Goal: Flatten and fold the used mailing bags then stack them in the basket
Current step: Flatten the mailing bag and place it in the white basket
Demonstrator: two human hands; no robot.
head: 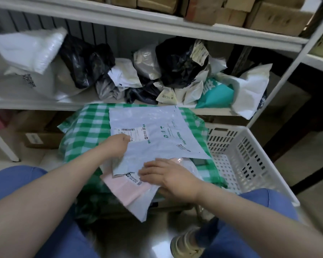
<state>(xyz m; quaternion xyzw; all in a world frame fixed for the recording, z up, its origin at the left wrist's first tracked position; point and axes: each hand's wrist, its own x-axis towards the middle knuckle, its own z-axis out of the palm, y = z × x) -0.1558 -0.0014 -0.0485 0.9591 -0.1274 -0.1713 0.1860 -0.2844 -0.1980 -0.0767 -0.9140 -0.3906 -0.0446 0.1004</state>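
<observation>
**Mailing bag being pressed flat beside the basket**

I am leaning over a pale grey-blue plastic mailing bag [157, 138] that is lying spread out, printed side up, on a green-and-white checked cloth [90, 123]. My left hand [117, 145] is curling round the bag's left edge, just beside its white barcode label, with the fingertips tucked out of sight. My right hand [166, 176] is lying flat with straight, slightly spread fingers, holding nothing and pressing down on the bag's near corner. That corner is overlapping a pink plastic mailing bag [125, 189], which is sticking out towards me from underneath. A white slotted plastic basket [250, 157] is standing just beside the cloth on my right. Behind the cloth, a heap of crumpled black, white and teal mailing bags [168, 71] is sitting on a white metal shelf [26, 103], with brown cardboard boxes [268, 17] lining the shelf above.
</observation>
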